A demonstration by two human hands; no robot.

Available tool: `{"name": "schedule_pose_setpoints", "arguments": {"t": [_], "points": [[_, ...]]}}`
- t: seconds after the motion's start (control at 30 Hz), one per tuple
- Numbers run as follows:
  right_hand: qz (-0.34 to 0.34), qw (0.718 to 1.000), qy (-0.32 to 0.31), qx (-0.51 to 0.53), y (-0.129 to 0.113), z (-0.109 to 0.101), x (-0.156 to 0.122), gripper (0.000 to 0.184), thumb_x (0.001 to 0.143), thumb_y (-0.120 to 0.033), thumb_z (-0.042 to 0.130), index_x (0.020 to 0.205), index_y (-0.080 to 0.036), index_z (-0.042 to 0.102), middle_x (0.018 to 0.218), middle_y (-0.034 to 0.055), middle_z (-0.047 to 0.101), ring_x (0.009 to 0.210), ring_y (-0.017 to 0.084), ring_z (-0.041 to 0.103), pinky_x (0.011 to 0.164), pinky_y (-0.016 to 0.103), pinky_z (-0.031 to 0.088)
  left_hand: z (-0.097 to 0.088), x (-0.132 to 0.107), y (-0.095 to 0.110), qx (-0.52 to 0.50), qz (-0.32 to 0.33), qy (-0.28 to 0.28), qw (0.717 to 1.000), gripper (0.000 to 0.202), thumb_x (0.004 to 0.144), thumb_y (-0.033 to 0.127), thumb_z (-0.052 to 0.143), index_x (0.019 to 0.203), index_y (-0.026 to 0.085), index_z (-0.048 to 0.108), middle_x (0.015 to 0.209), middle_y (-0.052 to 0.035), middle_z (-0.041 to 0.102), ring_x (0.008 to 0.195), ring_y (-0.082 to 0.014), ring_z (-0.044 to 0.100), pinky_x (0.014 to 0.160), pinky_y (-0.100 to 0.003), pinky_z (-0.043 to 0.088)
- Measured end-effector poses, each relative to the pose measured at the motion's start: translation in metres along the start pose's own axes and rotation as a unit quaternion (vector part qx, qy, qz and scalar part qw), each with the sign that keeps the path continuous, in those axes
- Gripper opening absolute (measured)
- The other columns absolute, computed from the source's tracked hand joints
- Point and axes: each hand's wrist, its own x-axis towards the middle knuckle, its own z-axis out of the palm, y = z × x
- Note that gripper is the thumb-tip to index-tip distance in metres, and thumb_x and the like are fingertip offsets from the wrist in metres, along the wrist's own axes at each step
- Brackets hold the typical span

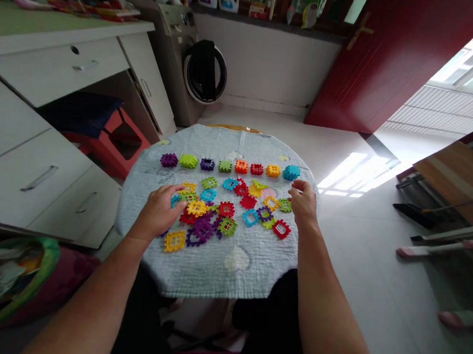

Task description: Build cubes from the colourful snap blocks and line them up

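Note:
Several colourful notched plastic building blocks lie on a round table with a pale blue cloth [196, 272]. My left hand [161, 209] is over the left side of the loose pile, its thumb and fingers apart, close to a yellow piece [197, 208] and a green piece [188, 196]. Whether it touches them I cannot tell. To the right of the loose pieces, my right hand [303, 201] hovers with bent fingers, thumb and forefinger slightly apart and nothing visible between them. Just beyond it sits a blue block [291, 172], at the right end of a row of assembled blocks.
The row runs leftward past an orange block [241, 166] to a purple block [169, 159]. A red stool [129, 136] stands left of the table, near white drawers [44, 173]. Behind are a washing machine [172, 57] with its door open and a red door [376, 62].

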Motion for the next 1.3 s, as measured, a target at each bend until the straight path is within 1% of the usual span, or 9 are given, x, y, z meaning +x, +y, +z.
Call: {"name": "schedule_pose_setpoints", "arguments": {"t": [0.13,0.27,0.5,0.73,0.87,1.0,1.07,1.17,1.3], "points": [[0.039,0.998,-0.054,-0.014,-0.008,0.006,-0.008,0.031,0.072,-0.024,0.049,0.1,-0.018,0.062,0.102,0.0072,0.066,0.083,0.019,0.062,0.076,0.034,0.05,0.017,-0.001,-0.022,0.008,-0.04,-0.048,0.998,0.04,0.078,0.032,0.047,0.111,0.017,0.063,0.115,-0.0121,0.066,0.113,-0.0273,0.06,0.104,-0.041,0.044],[-0.008,0.983,-0.153,-0.104,-0.017,0.014,-0.018,0.025,0.073,-0.02,0.052,0.094,-0.017,0.065,0.095,0.0066,0.068,0.083,0.018,0.061,0.077,0.033,0.048,0.022,0.008,-0.033,0.035,-0.05,-0.092,0.994,0.04,0.078,0.031,0.046,0.112,0.017,0.063,0.116,-0.0113,0.066,0.114,-0.0259,0.059,0.104,-0.039,0.043],[-0.116,0.906,-0.337,-0.228,-0.026,0.035,-0.043,0.022,0.076,-0.013,0.057,0.096,-0.018,0.065,0.09,0.0056,0.068,0.079,0.017,0.059,0.074,0.028,0.044,0.026,0.013,-0.037,0.037,-0.02,-0.151,0.988,0.037,0.079,0.024,0.048,0.112,0.02,0.064,0.115,-0.0106,0.066,0.111,-0.0252,0.062,0.1,-0.039,0.047],[-0.233,0.856,-0.375,-0.27,-0.028,0.058,-0.069,0.047,0.074,-0.001,0.05,0.114,-0.021,0.065,0.123,0.0095,0.06,0.109,0.021,0.053,0.094,0.036,0.039,0.034,0.013,-0.027,0.019,-0.018,-0.174,0.984,0.038,0.079,0.023,0.052,0.115,0.018,0.062,0.121,-0.0116,0.06,0.114,-0.0238,0.059,0.102,-0.035,0.045],[-0.239,0.832,-0.39,-0.314,-0.027,0.062,-0.073,0.036,0.076,-0.003,0.05,0.101,-0.019,0.07,0.115,0.011,0.062,0.104,0.023,0.055,0.093,0.038,0.039,0.033,0.014,-0.023,-0.004,0.009,-0.186,0.982,0.043,0.078,0.017,0.05,0.12,0.015,0.059,0.126,-0.0123,0.056,0.118,-0.0219,0.056,0.105,-0.033,0.042],[-0.219,0.843,-0.356,-0.339,-0.03,0.064,-0.071,0.022,0.081,-0.009,0.051,0.087,-0.016,0.07,0.1,0.0141,0.064,0.095,0.025,0.056,0.091,0.039,0.04,0.031,0.016,-0.023,-0.01,0.031,-0.187,0.982,0.047,0.076,0.015,0.053,0.123,0.017,0.057,0.132,-0.0114,0.052,0.123,-0.0223,0.052,0.107,-0.034,0.04],[-0.227,0.855,-0.341,-0.317,-0.034,0.068,-0.074,0.024,0.081,-0.01,0.052,0.098,-0.015,0.069,0.104,0.0136,0.065,0.1,0.025,0.056,0.093,0.038,0.04,0.033,0.015,-0.021,0.009,0.052,-0.185,0.981,0.052,0.073,0.014,0.056,0.124,0.02,0.057,0.139,-0.0101,0.047,0.128,-0.0243,0.048,0.11,-0.037,0.037],[-0.261,0.862,-0.342,-0.267,-0.037,0.081,-0.083,0.047,0.08,-0.005,0.048,0.124,-0.018,0.058,0.126,0.0111,0.06,0.114,0.024,0.05,0.096,0.036,0.039,0.036,0.013,-0.016,0.042,0.087,-0.197,0.976,0.059,0.068,0.008,0.057,0.125,0.023,0.059,0.146,-0.0091,0.043,0.133,-0.0273,0.043,0.112,-0.041,0.033],[-0.289,0.852,-0.358,-0.25,-0.039,0.096,-0.098,0.055,0.085,-0.004,0.04,0.137,-0.023,0.045,0.142,0.0082,0.05,0.123,0.023,0.044,0.099,0.036,0.037,0.04,0.012,-0.006,0.041,0.118,-0.219,0.968,0.06,0.069,0.003,0.052,0.125,0.023,0.06,0.133,-0.0083,0.058,0.127,-0.0245,0.049,0.109,-0.04,0.036]]}}
